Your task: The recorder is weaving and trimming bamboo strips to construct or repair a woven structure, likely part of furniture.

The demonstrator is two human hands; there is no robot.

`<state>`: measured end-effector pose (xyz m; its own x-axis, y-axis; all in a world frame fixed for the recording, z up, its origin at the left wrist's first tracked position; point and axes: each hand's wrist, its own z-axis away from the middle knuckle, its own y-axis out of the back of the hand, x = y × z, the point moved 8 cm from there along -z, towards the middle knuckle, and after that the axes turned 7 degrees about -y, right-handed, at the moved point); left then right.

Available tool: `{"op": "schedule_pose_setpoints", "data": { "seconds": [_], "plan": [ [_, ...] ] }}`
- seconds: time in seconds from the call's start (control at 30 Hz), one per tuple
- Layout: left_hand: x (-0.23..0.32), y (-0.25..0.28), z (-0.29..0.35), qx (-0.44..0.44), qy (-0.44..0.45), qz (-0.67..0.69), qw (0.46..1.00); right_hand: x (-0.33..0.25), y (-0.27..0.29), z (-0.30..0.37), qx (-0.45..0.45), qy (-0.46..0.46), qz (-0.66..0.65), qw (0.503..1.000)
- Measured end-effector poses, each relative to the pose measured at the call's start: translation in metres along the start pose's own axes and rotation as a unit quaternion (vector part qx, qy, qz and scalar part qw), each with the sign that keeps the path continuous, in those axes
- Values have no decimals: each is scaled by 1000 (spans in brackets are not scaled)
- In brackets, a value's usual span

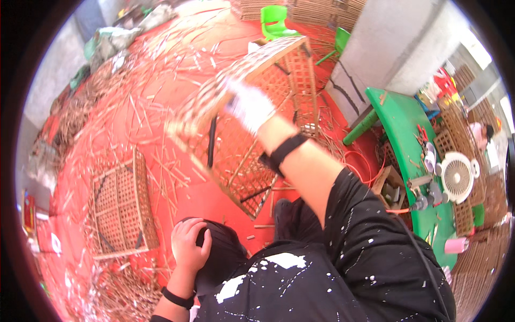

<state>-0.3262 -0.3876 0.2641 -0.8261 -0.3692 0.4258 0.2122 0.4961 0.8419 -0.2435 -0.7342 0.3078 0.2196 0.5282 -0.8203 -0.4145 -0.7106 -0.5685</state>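
Right hand: In a white glove, the right hand (249, 107) is closed over the upper rim of a woven basket (236, 155); motion blur hides the exact set of the fingers.
Basket and grip: The basket hangs below and to both sides of the hand, which meets the rim near the middle of its upper long side.
Basket's direction: Its long axis runs slantwise, from the lower left near the left knee's side up toward a green chair (274, 24) at the upper right; the frame is tilted, one corner pointing down toward the person's legs.
Left hand: Bare and grasping nothing, the left hand (188, 244) rests on the left knee (214, 257), fingers slightly parted.
Second basket: A smaller-looking second basket (120, 204) lies on the red floor (185, 201) to the left, well apart from the first.
Floor: Loose strips (137, 118) are scattered widely around both baskets.
Right side: A green table (394, 121) bearing a white fan (457, 177) stands beside a grey pillar (386, 48).
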Motion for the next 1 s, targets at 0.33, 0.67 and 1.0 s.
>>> {"op": "schedule_pose_setpoints", "data": {
  "seconds": [0.33,0.67,1.0],
  "plan": [
    [84,30,-32,137,-57,1,989,54,-9,145,-42,-87,-8,995],
    [94,24,-87,99,-202,-181,957,30,13,160,-58,-75,14,995],
    [37,43,-142,-31,-209,-112,971,49,6,165,-60,-144,-17,988]
  ]
}}
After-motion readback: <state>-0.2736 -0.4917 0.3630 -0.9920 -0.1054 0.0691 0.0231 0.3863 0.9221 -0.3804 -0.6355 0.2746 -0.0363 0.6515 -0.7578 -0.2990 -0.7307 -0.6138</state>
